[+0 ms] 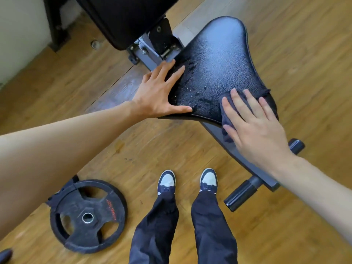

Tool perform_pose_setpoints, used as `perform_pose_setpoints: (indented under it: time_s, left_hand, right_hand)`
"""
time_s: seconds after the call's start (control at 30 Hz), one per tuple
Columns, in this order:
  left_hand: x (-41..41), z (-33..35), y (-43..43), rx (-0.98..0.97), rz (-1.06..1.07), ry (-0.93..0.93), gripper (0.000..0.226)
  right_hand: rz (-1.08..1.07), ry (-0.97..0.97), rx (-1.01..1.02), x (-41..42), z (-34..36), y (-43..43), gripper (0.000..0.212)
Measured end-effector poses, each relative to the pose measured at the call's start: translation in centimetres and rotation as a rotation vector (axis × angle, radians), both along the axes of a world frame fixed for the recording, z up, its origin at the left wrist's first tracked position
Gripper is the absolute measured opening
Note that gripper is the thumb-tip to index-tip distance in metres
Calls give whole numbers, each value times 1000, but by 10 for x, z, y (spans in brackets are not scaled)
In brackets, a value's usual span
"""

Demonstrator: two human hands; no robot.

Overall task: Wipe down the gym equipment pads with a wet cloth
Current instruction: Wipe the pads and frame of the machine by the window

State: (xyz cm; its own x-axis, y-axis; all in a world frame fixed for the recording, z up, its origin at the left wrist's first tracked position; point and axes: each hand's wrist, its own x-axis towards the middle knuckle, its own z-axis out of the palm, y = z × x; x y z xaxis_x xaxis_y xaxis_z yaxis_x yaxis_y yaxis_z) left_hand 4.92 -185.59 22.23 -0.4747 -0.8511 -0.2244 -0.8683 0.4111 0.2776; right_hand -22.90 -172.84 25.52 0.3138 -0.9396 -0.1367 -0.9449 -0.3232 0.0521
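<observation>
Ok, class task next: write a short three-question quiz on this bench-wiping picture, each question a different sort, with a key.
1. True or false: the right hand presses the cloth flat on the seat pad.
2. What lies on the floor by the feet? A weight plate; B dumbbell; C bottle.
3. Fill in: droplets sit between the cloth and the ___ hand.
Key: 1 true; 2 A; 3 left hand.

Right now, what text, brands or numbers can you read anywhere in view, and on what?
Red lettering on the weight plate: too blurred to read.
No text shows on the seat pad, the cloth or the sneakers.
</observation>
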Motion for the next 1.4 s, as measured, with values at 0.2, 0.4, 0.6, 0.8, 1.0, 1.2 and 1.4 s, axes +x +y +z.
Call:
perform_pose_setpoints:
  time_s: [0.2, 0.4, 0.6, 0.8, 1.0, 1.2, 1.4]
  left_hand:
    - [4, -1, -7, 71, -33, 3, 121]
    - [10, -5, -6, 60, -62, 48, 111]
    - [9, -14, -2, -4, -57, 57, 112]
    - [10, -9, -2, -5, -107, 22, 102]
    - [18, -13, 8, -100, -124, 74, 92]
    - [27, -11, 15, -59, -68, 45, 85]
    - [34, -16, 21, -18, -48, 66, 83]
  right_hand:
    - [-74, 11, -59, 39, -19, -55, 70]
    - [271, 112, -155, -35, -11, -2, 78]
    - [350, 135, -129, -32, -9, -20, 95]
    - [224, 118, -104, 62, -33, -53, 100]
    - [278, 125, -122, -30, -9, -13, 103]
    - [194, 168, -182, 68, -37, -51, 75]
    - [283, 108, -91, 15, -17, -28, 109]
